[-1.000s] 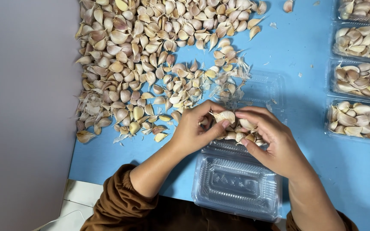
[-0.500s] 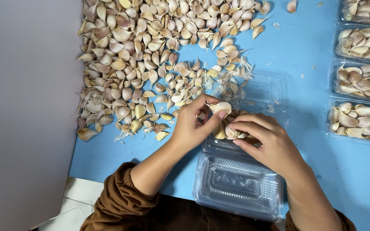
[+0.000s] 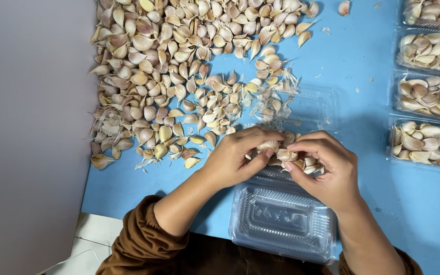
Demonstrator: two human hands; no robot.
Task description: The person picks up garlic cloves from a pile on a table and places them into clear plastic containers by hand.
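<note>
My two hands pinching garlic cloves (image 3: 281, 154) at centre, left hand (image 3: 235, 158), right hand (image 3: 327, 170), over one open clear clamshell tray (image 3: 281, 219), loose clove pile (image 3: 179, 66) at 11 o'clock, four filled trays (image 3: 426, 97) at 3 o'clock, blue surface (image 3: 362, 61).

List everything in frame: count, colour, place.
loose garlic cloves: too many to count, cream and purple-tinged, spread over the table's upper left
open clamshell box: one, clear plastic, near edge, part-filled with cloves
filled trays: four, clear, stacked along the right edge
table: one, blue
wall: grey, left
left hand: over the box, fingers on cloves
right hand: over the box, fingers on cloves
sleeves: brown
</note>
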